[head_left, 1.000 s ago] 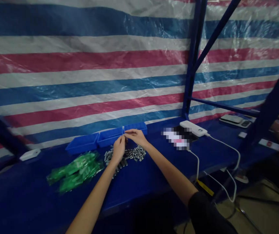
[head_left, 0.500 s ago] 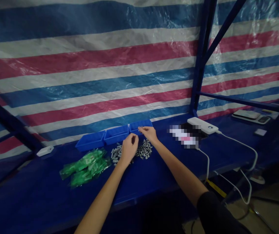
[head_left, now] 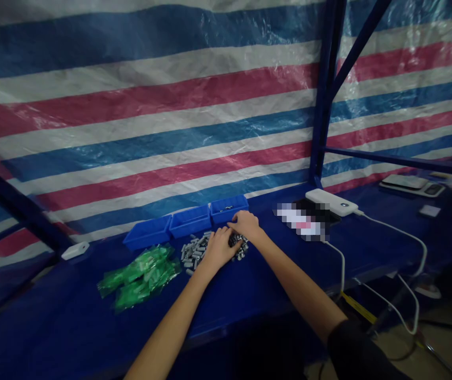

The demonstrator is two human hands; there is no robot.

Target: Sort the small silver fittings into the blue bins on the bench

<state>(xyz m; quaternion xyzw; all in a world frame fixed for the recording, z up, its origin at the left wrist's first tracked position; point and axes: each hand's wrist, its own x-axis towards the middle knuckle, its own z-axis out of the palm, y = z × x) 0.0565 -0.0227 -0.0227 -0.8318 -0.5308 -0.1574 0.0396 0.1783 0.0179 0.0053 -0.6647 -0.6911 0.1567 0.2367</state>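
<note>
A heap of small grey metal parts lies on the blue table under my hands. Its left side is cylindrical metal sleeves (head_left: 194,250); the right side is smaller metal pieces (head_left: 242,249), too small to name. My left hand (head_left: 220,248) rests palm down over the middle of the heap, thumb apart from its fingers. Close beside it, my right hand (head_left: 246,224) bends over the heap's far edge with fingers curled together, their tips partly hidden. Behind stand three blue bins: a left bin (head_left: 146,240), a middle bin (head_left: 190,226) and a right bin (head_left: 229,215) with a few small metal bits inside.
Green plastic bags (head_left: 142,274) lie left of the heap. To the right are a blurred-out phone (head_left: 300,224) and a white power bank (head_left: 330,203) with a white cable (head_left: 400,227). A scale (head_left: 411,186) sits farther right. A striped tarp (head_left: 170,116) hangs behind.
My right hand has come down from the right bin to the heap. My left hand has shifted right and lower, spreading its fingers over the parts. The view has moved slightly.
</note>
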